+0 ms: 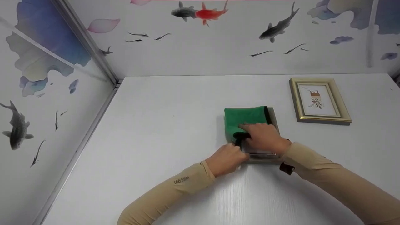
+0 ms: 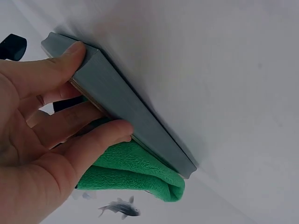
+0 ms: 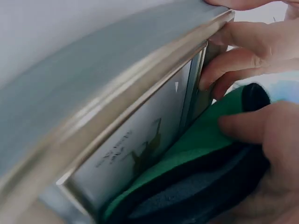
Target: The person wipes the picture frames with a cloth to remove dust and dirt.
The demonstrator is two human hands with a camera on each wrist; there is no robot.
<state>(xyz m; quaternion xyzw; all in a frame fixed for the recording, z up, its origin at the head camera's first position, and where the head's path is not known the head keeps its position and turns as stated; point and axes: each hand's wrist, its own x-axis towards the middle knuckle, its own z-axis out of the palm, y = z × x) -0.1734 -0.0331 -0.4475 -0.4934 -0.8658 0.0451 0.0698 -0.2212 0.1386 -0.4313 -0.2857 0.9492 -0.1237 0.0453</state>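
A green cloth [image 1: 245, 117] with dark edging lies folded over a gold-rimmed picture frame [image 1: 262, 161] that rests on the white table. The left hand [image 1: 227, 159] grips the frame's near-left corner, thumb on its grey side and fingers over the front rim, as the left wrist view shows. On top of the cloth is the right hand [image 1: 265, 136], holding it against the frame, one finger stretched over the green side. Part of the printed picture [image 3: 140, 144] shows beside the cloth in the right wrist view. The cloth hides most of the frame's far part.
A second gold picture frame [image 1: 337, 117] with a plant-pot print lies face up to the right, apart from the hands. White panels printed with fish [image 1: 211, 14] stand behind and at the left [image 1: 18, 128] of the table [image 1: 150, 125].
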